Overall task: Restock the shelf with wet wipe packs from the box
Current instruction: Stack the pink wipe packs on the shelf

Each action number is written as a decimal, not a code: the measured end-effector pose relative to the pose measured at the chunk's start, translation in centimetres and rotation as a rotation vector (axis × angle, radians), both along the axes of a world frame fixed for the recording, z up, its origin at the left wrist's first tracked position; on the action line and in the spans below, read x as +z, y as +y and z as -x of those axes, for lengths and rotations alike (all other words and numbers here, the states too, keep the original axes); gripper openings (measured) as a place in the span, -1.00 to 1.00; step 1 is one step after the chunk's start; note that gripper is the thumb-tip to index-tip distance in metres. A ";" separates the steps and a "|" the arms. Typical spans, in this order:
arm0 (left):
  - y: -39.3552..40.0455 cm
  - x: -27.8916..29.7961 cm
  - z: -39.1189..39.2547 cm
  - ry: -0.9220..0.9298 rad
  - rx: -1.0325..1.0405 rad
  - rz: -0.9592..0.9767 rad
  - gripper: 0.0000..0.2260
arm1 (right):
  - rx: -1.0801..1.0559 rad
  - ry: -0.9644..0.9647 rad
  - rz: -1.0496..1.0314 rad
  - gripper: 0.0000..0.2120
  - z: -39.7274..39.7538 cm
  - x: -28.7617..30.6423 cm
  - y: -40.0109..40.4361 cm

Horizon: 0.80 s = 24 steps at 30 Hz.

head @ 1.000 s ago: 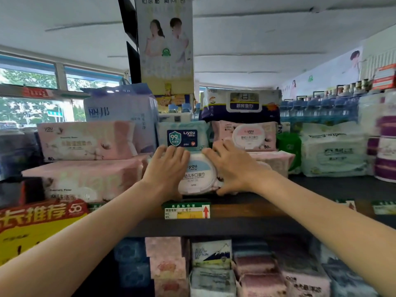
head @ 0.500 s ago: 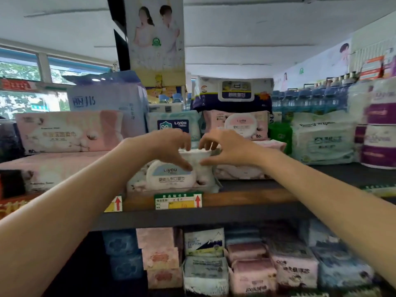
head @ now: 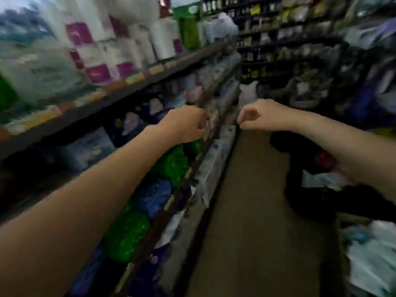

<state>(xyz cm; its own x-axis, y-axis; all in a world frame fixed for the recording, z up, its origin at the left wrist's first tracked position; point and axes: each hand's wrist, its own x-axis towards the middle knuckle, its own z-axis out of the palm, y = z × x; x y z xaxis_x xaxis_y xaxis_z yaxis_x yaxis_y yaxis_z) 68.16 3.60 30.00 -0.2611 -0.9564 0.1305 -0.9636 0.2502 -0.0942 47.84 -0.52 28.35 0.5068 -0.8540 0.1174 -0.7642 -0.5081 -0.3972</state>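
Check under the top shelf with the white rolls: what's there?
Under the top shelf, blurred pastel packs fill the next tier, with green packs and blue packs lower. The left hand and forearm cover part of the row.

Dim aisle, heavy motion blur throughout. Brightest patch upper left on white paper-roll packs (head: 120,39); brown floor (head: 246,211) murky. Dark shelving (head: 150,82) smears and bends at wide-angle edges. Labels unreadable.
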 end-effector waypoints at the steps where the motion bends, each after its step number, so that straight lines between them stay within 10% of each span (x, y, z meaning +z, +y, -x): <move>1: -0.9 -2.0 4.2 -0.001 -0.083 -0.032 -0.78 | -0.110 0.016 -0.052 -0.81 4.7 -2.1 0.7; 12: 2.8 -26.5 38.3 -0.152 -0.675 -0.503 -0.75 | -0.682 0.131 -0.630 -0.82 37.7 -26.2 14.7; 24: 3.6 -46.7 46.5 -0.048 -0.474 -0.712 -0.65 | -0.666 0.043 -0.826 -0.73 44.8 -50.3 16.9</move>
<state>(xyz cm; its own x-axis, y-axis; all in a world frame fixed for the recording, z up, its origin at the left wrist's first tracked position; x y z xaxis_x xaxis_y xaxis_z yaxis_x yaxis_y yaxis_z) 21.61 7.24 -16.67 -0.6442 -0.5946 -0.4811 -0.7411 0.6407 0.2005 3.03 16.42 -21.93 -0.1028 -0.7674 -0.6329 -0.8108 0.4333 -0.3936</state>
